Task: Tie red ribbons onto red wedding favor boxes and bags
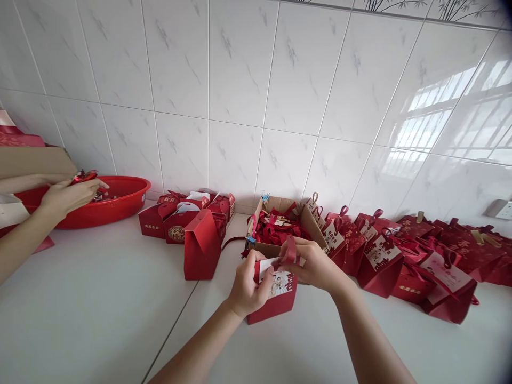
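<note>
A red gift box (272, 310) with a white printed card (282, 285) on its front stands on the white counter before me. My left hand (248, 284) is closed on the upper left of the box, thumb pressed over the card. At its top, my right hand (310, 262) pinches a dark red ribbon (290, 249) that rises in a loop. Just behind, a cardboard box (316, 226) holds many loose red ribbons (280, 224). A plain red gift box (202, 250) stands closed to the left of my hands.
Several red boxes with handles (154, 221) stand near the tiled wall. Many ribboned gift boxes (382, 266) fill the counter's right side. At far left, another person's hand (66, 200) holds small shiny red items over a red basin (128, 186).
</note>
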A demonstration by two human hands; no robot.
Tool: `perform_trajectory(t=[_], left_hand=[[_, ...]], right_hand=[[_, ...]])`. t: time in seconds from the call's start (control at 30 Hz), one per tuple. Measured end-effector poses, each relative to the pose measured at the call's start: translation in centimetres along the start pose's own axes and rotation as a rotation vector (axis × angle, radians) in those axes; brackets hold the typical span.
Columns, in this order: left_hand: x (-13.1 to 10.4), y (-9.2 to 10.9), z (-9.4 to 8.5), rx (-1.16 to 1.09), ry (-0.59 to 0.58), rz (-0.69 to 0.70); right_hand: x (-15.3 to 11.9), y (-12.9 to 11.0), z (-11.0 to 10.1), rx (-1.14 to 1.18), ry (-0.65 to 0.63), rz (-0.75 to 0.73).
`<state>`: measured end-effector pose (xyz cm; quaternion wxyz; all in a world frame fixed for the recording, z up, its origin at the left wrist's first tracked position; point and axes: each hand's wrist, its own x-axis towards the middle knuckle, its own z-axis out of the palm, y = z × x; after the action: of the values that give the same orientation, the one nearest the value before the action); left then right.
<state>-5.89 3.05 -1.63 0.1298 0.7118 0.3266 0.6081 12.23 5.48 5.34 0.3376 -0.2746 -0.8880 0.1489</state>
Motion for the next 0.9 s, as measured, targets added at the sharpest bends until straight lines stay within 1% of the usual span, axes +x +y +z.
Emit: perform_trajectory(t=[0.3, 0.47, 0.6, 0.9], left_hand=[[-0.01, 0.17, 0.04, 0.010, 0.000, 0.015], [-0.01, 0.12, 0.00, 0.005, -0.005, 0.005], [0.02, 0.04, -0.01, -0.003, -0.001, 0.005], [-0.12, -0.15, 0.03, -0.015, 0.002, -0.047]], right_hand=[[0.03, -0.21, 0.18, -0.073, 0.012, -0.001], [0.09, -0.24, 0.19, -0.048, 0.003, -0.029], [0.18, -0.22, 0.22, -0.040, 0.028, -0.028], [0.08, -0.47, -0.26, -0.045, 0.005, 0.013]])
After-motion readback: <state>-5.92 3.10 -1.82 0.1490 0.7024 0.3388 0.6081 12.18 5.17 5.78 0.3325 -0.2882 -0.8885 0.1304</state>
